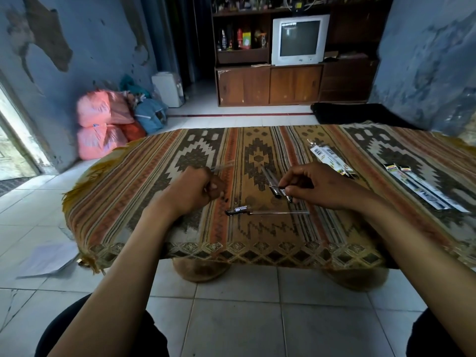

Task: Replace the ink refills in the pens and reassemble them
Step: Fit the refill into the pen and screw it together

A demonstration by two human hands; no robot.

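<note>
Gripping pen parts, both hands

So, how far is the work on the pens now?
Nothing looks finished yet. One pen lies taken apart on the patterned cloth: a black labelled cap piece with its thin clear refill. In hand: the left hand grips a clear pen tube, the right hand pinches a small dark pen part. Left: the packaged refills at the right look unopened.
</note>
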